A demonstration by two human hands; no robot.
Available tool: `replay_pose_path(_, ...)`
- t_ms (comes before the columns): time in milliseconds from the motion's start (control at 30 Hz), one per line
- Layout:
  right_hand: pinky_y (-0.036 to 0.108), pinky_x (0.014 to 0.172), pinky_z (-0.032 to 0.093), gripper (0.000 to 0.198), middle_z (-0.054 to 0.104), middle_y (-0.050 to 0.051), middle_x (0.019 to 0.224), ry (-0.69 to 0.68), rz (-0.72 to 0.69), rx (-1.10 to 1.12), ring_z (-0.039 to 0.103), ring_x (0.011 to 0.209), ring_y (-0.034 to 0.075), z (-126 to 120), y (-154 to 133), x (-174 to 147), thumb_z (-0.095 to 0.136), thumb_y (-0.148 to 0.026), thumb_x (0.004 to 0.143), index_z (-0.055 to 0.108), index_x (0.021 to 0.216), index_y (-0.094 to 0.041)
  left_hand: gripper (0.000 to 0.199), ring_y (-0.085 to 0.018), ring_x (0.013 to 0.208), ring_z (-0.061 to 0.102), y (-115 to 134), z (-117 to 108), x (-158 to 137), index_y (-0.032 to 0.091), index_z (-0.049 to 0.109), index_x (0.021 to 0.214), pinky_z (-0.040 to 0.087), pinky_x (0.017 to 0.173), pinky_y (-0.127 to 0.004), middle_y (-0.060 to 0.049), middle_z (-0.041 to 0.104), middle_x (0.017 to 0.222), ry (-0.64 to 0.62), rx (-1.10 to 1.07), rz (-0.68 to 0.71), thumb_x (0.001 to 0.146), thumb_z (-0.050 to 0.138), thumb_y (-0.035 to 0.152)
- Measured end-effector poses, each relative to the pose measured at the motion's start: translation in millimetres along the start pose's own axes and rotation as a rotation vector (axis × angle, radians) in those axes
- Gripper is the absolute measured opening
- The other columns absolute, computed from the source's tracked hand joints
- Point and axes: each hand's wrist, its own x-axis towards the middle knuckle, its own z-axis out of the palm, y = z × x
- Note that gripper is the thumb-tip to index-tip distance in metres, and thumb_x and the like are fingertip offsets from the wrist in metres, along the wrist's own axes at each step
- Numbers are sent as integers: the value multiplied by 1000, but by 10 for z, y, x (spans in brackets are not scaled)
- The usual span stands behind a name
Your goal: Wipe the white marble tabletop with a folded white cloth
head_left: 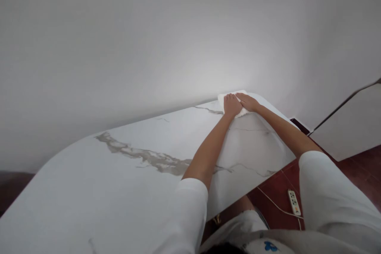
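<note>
Pale clothing with a blue motif (270, 246) lies closest to me, and from it my white left sleeve (189, 210) and white right sleeve (330, 190) slant up toward the far right corner of the counter (119, 186). Out there my 2 hands rest side by side, palms down, not clamped around anything. My left hand (232, 105) lies on the left part of a white cloth (242, 114), fingers close together and pointing away from me; my right hand (247, 102) lies across it from the other side, its fingertips reaching in toward the left. Having both hands on 1 cloth probably spreads the pressure and stops it from slipping or bunching. The cloth itself is flat on the counter, at the far edge near the rounded corner, so my arms have to stretch nearly straight to get there.

Around it the counter is white with grey-brown marble veining, and its long far side runs alongside a plain pale wall (149, 47), perhaps set there to save room; whether they touch, I cannot tell. Below the near edge, on dark red floor tiles (354, 170), sits a white power strip (294, 202) with its cable (274, 204), likely left low to stay off the counter.
</note>
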Motion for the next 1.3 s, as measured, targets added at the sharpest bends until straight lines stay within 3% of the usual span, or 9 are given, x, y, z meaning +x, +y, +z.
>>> replay_pose_path(233, 45, 117, 28, 61, 38, 8, 151, 44, 39, 0, 33, 140, 22, -89, 117, -632, 28, -22, 86, 37, 146, -11, 53, -30, 133, 37, 485, -79, -340, -5, 40, 137, 22, 112, -42, -24, 43, 143, -26, -34, 70, 92, 31, 21)
replay_pose_path(500, 42, 118, 26, 60, 33, 6, 154, 17, 115, -66, 29, 142, 21, -155, -195, -1413, 28, -25, 89, 34, 147, -12, 54, -32, 135, 35, 772, -280, -1017, 0, 39, 140, 23, 112, -49, -24, 42, 144, -44, -45, 150, 91, 32, 21)
replay_pose_path(700, 45, 117, 29, 58, 35, 4, 153, 62, 91, -59, 30, 142, 22, -175, -434, -1962, 28, -28, 91, 33, 148, -19, 57, -31, 139, 32, 972, -439, -1523, -4, 35, 142, 20, 115, -45, -23, 38, 148, -98, -30, 155, 92, 31, 24)
replay_pose_path(833, 44, 117, 29, 59, 35, 7, 153, 45, 96, -75, 30, 142, 23, -241, -483, -2252, 31, -25, 89, 34, 147, -15, 58, -32, 139, 31, 1152, -502, -1724, -7, 34, 141, 19, 115, -45, -25, 36, 148, -118, -44, 152, 92, 32, 25)
replay_pose_path(1067, 49, 116, 29, 62, 37, 3, 152, 41, 83, -53, 31, 141, 22, -385, -244, -2503, 31, -22, 85, 33, 148, -19, 60, -33, 138, 32, 1467, -450, -1671, -8, 34, 141, 19, 115, -43, -25, 37, 148, -130, -58, 174, 94, 32, 29)
replay_pose_path(1300, 46, 117, 29, 61, 39, 4, 151, 39, 120, -94, 27, 143, 21, -358, 155, -2325, 28, -21, 86, 36, 147, -15, 57, -32, 136, 34, 1543, -270, -1285, -7, 38, 139, 21, 114, -42, -25, 40, 146, -99, -79, 241, 94, 35, 27)
